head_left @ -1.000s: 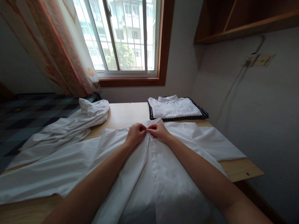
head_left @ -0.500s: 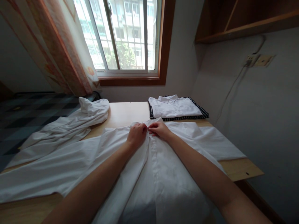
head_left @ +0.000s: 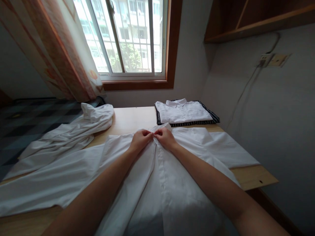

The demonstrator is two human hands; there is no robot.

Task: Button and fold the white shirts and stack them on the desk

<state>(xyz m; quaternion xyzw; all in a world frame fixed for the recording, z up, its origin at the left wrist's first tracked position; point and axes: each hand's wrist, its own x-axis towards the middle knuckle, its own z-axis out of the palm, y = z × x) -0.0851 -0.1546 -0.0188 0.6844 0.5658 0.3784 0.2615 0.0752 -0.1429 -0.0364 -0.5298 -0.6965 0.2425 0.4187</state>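
A white shirt [head_left: 182, 177] lies spread over the wooden table [head_left: 256, 177], its sleeves out to both sides and its front facing up. Near the collar, my left hand [head_left: 142, 139] pinches the shirt's front edge. My right hand [head_left: 165, 137] is closed on the opposite edge, its fingertips touching or almost touching those of my left hand. Whatever small part lies between the fingertips is hidden. The button strip runs down from my hands toward me.
A crumpled white garment [head_left: 98, 118] lies at the table's left. At the back right, a folded white shirt [head_left: 183, 112] rests on black striped cloth [head_left: 214, 118]. A checked bed [head_left: 36, 114] stands left; a wooden shelf [head_left: 258, 29] hangs upper right.
My hands have come closer together at the collar, and the fingers of my right hand have curled into a tighter pinch. The view has shifted slightly.
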